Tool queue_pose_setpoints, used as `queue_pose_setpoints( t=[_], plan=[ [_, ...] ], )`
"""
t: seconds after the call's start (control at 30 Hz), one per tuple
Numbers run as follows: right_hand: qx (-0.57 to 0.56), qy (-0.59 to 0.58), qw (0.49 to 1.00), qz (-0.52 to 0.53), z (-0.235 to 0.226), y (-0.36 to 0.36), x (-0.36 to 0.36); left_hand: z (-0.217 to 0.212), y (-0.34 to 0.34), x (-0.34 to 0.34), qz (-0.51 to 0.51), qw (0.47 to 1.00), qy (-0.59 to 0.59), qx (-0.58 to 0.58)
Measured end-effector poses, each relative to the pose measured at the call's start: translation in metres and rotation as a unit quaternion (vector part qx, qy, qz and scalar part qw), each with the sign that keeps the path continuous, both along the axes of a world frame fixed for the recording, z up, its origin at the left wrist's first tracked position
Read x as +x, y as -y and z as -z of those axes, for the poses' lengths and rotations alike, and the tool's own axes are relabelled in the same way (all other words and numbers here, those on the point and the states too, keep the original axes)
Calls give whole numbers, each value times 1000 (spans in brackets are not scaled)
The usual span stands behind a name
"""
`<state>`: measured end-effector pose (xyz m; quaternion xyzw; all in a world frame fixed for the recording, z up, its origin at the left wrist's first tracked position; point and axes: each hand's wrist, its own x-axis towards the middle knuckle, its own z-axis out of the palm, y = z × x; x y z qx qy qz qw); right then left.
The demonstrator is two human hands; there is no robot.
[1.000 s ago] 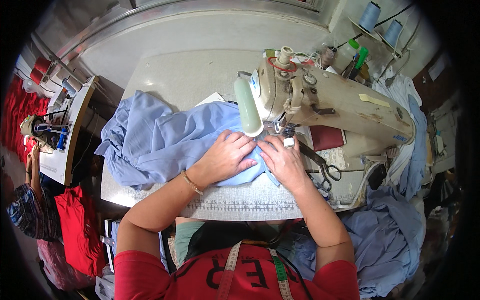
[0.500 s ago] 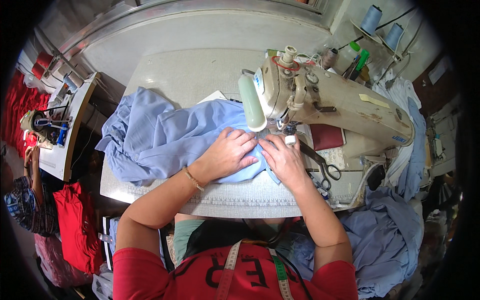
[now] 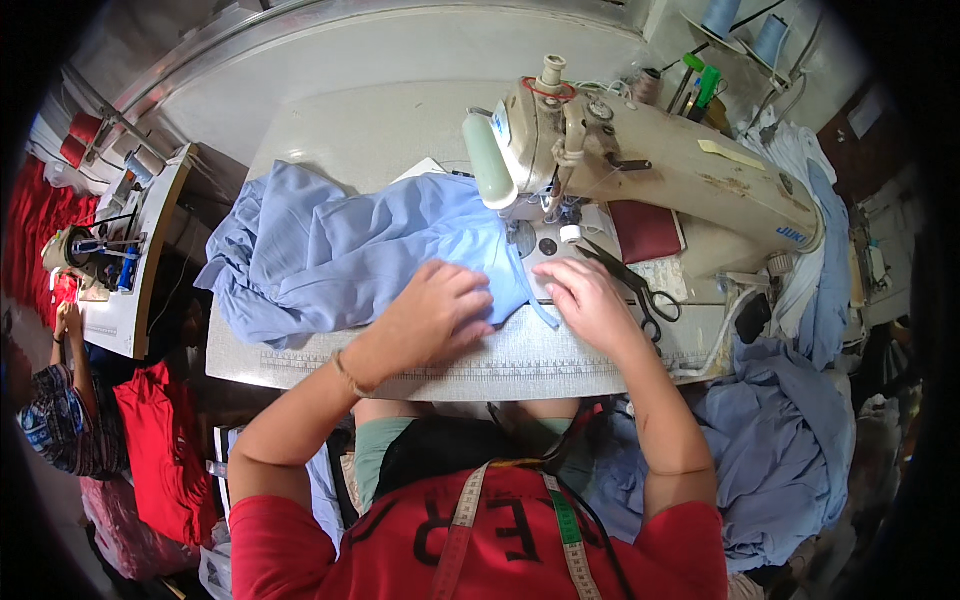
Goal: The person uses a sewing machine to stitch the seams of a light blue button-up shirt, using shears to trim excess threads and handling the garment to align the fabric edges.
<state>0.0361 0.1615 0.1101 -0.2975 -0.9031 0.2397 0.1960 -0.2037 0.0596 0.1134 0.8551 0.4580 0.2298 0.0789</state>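
A light-blue piece of cloth (image 3: 330, 245) lies bunched across the sewing table, its right edge under the head of a beige sewing machine (image 3: 690, 165). Over the cloth's near right part rests my left hand (image 3: 438, 308), fingers loosely bent and somewhat apart. My right hand (image 3: 592, 302) is just right of the cloth's edge by the metal plate, fingers extended and nothing visibly held. A narrow blue strip hangs from the cloth's corner between my hands. Dark-handled scissors (image 3: 640, 287) lie right beside my right hand, blades pointing toward the machine's needle area.
A maroon flat item (image 3: 645, 232) lies under the machine arm. Blue thread cones (image 3: 770, 40) stand at the upper right. More blue cloth (image 3: 780, 440) is heaped at the lower right. At left, another person's hands (image 3: 68, 320) work at a second machine, near a red garment (image 3: 160, 455).
Both hands have drawn back from the needle and moved apart, uncovering the cloth's edge and the metal plate. The right hand has come off the cloth. The view has shifted slightly.
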Motion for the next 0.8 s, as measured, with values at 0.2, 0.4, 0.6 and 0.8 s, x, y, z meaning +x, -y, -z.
queue_pose_setpoints(
  t=[0.2, 0.4, 0.6, 0.8],
  plan=[
    [-164, -116, 977, 70, 11, 39, 0, 27, 13, 3, -106, 994, 34, -11],
    [-418, -281, 856, 113, 33, 56, -20, 26, -10, -8, -157, 920, 288, -213],
    [-480, -359, 795, 96, 26, 45, -54, 31, -26, -20, -168, 884, 346, -266],
    [-287, -351, 882, 127, 55, 37, -59, -5, 11, -11, -178, 974, 134, -41]
  ],
)
